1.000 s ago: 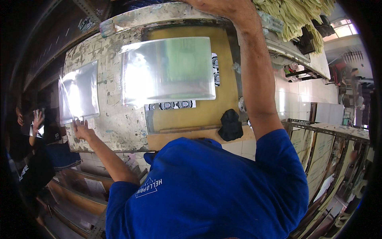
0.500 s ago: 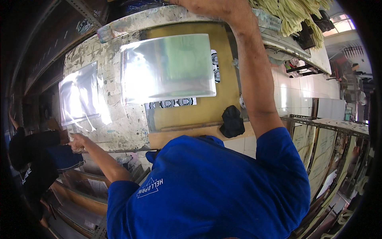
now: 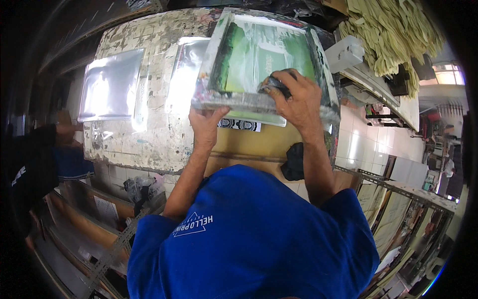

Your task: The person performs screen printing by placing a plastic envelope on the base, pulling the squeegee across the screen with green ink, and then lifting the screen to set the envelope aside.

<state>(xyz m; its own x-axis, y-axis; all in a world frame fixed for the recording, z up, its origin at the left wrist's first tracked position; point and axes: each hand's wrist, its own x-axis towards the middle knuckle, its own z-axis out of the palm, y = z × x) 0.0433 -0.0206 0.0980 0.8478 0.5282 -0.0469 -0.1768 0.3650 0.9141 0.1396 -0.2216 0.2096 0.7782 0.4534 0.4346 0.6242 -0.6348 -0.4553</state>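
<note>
A screen-printing frame with green, wet-looking mesh lies tilted over the table. My left hand grips its near left edge, thumb on top and fingers hidden beneath. My right hand is closed around a dark grey, lumpy thing over the near part of the mesh; I cannot tell its kind. Under the frame a clear plastic sheet shows at the left, and a strip with black-and-white round patterns peeks out below, on a yellow-brown board.
Another shiny clear plastic sheet lies on the paint-stained table. A black cloth-like bundle sits at the near edge. Yellowish gloves or cloths hang at the far right. A co-worker's arm is at the left, beside metal racks.
The screen frame has come down over the plastic sheet. My left hand has moved from the table's left to the frame's edge. My right hand has come down from the far side.
</note>
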